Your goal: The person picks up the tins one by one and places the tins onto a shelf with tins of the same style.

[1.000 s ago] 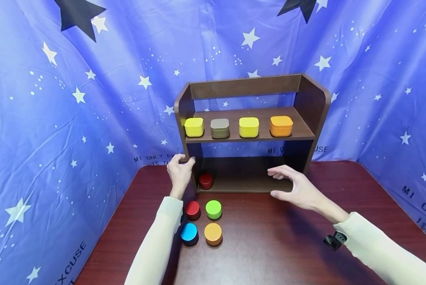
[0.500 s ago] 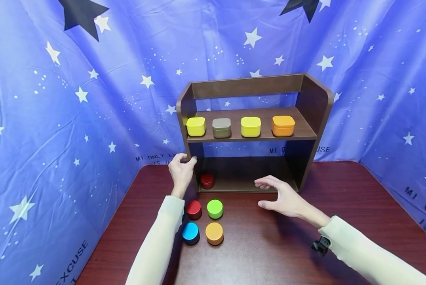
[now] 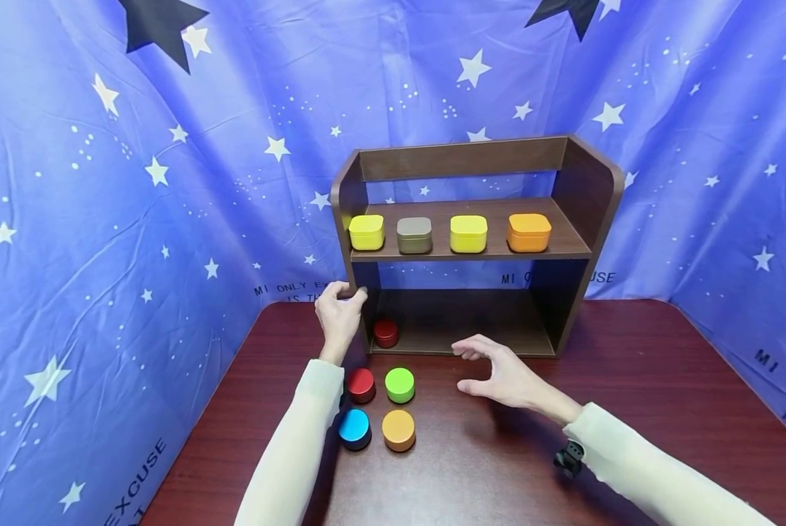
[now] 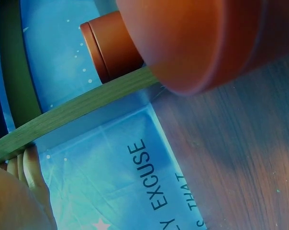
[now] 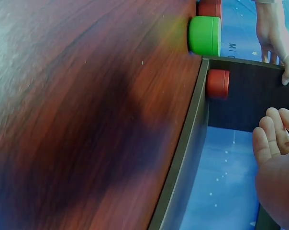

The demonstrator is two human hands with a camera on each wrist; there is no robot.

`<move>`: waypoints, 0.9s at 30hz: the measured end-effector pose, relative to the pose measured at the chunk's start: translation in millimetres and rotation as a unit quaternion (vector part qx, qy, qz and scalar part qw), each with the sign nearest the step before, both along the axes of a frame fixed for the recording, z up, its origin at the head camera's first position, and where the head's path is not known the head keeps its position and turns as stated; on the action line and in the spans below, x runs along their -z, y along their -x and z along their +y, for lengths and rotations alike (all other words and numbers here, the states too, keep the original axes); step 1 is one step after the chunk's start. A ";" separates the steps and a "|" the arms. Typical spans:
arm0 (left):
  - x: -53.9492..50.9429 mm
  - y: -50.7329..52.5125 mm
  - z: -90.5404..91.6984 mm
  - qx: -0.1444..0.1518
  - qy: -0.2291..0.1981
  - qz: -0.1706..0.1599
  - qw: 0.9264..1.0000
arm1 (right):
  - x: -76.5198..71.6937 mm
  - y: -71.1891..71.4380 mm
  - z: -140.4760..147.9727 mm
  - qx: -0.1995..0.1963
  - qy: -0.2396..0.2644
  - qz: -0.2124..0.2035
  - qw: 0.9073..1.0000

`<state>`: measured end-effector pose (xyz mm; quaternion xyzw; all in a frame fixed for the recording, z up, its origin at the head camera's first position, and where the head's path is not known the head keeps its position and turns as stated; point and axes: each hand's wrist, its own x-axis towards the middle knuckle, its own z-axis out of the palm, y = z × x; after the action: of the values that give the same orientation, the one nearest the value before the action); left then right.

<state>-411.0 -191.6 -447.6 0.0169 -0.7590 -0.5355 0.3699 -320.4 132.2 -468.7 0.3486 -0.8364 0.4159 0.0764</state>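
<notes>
My left hand (image 3: 339, 315) grips the left side panel of a dark brown two-tier shelf (image 3: 586, 193), thumb on the front edge and fingers behind the panel in the left wrist view. In front of the lower tier hovers my right hand (image 3: 501, 374), thumb and fingers apart, holding nothing. A red round tin (image 3: 386, 333) stands inside the lower tier at its left end. On the table, left of my right hand, are a green tin (image 3: 399, 385), a red tin (image 3: 361, 385), a blue tin (image 3: 355, 429) and an orange tin (image 3: 398, 430).
Along the upper tier sit a yellow square tin (image 3: 367, 232), a grey one (image 3: 415, 235), another yellow tin (image 3: 468, 234) and an orange square tin (image 3: 529, 232). A blue star-patterned curtain (image 3: 235, 183) surrounds the reddish-brown table (image 3: 636, 358).
My right hand has moved left and a little toward me, from the lower tier's right end to its middle front. The left hand keeps its grip on the panel; the tins stay put.
</notes>
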 end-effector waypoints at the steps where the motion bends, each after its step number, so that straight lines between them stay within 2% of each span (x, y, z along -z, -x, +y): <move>1: 0.2 -0.2 0.2 0.000 0.000 0.001 1.000 | 1.4 0.1 -1.6 -0.001 0.001 -0.001 1.000; 10: 0.5 -0.2 1.4 -0.009 0.003 0.003 1.000 | 10.4 3.0 -14.5 -0.009 -0.005 -0.019 1.000; 17: 1.8 -0.9 0.8 -0.001 0.001 -0.003 1.000 | 17.7 7.4 -25.5 -0.023 -0.004 -0.042 0.999; 27: 0.9 1.4 0.5 -0.004 0.002 -0.008 1.000 | 23.7 16.3 -40.9 -0.035 -0.004 -0.046 0.998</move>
<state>-412.4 -191.2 -448.5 0.0238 -0.7631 -0.5321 0.3659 -336.8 91.2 -492.5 0.3581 -0.8280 0.4309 0.0220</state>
